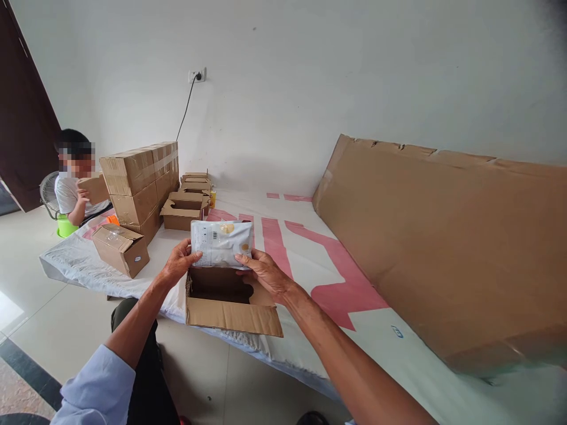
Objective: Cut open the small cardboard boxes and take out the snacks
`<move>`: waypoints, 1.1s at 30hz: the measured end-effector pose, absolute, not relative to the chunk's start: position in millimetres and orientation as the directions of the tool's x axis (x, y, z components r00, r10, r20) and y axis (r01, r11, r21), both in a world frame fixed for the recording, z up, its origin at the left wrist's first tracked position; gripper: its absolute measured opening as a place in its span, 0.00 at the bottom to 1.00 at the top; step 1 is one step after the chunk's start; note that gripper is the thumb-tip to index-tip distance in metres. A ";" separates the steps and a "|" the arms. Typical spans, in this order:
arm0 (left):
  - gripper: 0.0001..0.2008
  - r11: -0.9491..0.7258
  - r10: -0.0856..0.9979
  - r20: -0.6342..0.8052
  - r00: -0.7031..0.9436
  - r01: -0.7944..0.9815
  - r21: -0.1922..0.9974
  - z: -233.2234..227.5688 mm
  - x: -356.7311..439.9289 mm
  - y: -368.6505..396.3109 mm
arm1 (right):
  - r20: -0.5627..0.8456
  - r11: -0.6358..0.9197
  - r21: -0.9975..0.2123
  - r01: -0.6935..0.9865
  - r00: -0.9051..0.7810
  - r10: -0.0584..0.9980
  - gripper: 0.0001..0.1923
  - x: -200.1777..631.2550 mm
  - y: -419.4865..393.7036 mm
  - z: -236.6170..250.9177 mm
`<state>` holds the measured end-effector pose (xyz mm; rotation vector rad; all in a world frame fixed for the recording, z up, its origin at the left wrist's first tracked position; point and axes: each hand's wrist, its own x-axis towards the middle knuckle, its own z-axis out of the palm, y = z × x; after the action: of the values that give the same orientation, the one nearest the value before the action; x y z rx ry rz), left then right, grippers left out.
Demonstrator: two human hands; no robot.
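Both hands are holding a white pouch point(222, 242) upright just above the open box point(225, 301), which is sitting at the near edge of the mat point(376, 319). The left hand point(177, 263) is gripping the pouch's lower left edge, fingers curled onto its face. The right hand point(264, 270) is pinching its lower right corner, thumb lying along the bottom edge.

The box's front flap point(234, 317) is hanging out toward the person, so the mouth is standing clear. To do this well, the pouch is best kept square to the box's long side and its bottom edge level, so that neither corner is catching on the cardboard wall. Holding it low, as both hands are doing, is giving good control; the grip looks firm enough without creasing the pouch.

Beyond the box, to its left, a small sealed carton point(121, 248) is lying on the mat. Farther back a stack of taped cartons point(139, 183) is standing, with open boxes point(183, 211) beside it. A large cardboard sheet point(443, 248) is leaning right of the box. Another person point(73, 189) is sitting behind the stack.
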<state>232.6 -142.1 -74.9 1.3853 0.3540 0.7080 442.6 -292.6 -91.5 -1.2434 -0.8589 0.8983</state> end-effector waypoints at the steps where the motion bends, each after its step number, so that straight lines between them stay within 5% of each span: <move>1: 0.33 0.016 0.621 0.200 0.758 -0.268 0.963 -71.8 232.5 -145.3 | 0.066 0.105 -0.991 -0.078 0.388 0.919 0.28 444.8 -297.1 -88.1; 6: 0.31 -0.075 0.506 0.297 0.810 -0.302 0.950 -63.2 238.6 -158.8 | 0.099 0.112 -0.994 -0.018 0.336 0.937 0.30 454.3 -321.0 -78.3; 10: 0.31 -0.323 0.492 0.302 0.817 -0.151 0.934 -64.9 237.2 -170.4 | 0.156 0.161 -0.987 0.031 0.480 0.864 0.29 466.8 -339.6 -81.3; 14: 0.30 -0.720 0.400 0.154 0.903 0.206 0.663 -65.9 221.7 -191.4 | 0.209 0.242 -0.969 0.053 0.701 0.682 0.27 492.4 -351.7 -94.3; 17: 0.28 -0.876 0.227 -0.062 0.972 0.232 0.423 -66.0 212.8 -210.5 | 0.183 0.240 -0.970 0.040 0.769 0.613 0.26 511.5 -351.4 -111.0; 23: 0.06 -0.970 0.214 -0.202 0.956 0.232 0.073 -66.3 216.2 -222.8 | 0.131 0.038 -0.991 0.132 0.830 0.542 0.30 529.4 -337.5 -153.5; 29: 0.05 -0.995 0.070 -0.083 0.994 0.064 -0.080 -66.3 223.6 -197.2 | 0.084 -0.102 -0.978 0.180 0.798 0.597 0.28 536.8 -328.9 -180.8; 33: 0.05 -0.999 -0.027 -0.063 0.998 -0.030 -0.044 -60.2 221.5 -188.5 | 0.121 -0.093 -0.967 0.236 0.751 0.649 0.26 535.6 -320.5 -189.3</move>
<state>221.5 -188.5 -60.2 3.1847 -0.0450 -0.0994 535.6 -320.5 -189.3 -1.6668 -0.7136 0.3994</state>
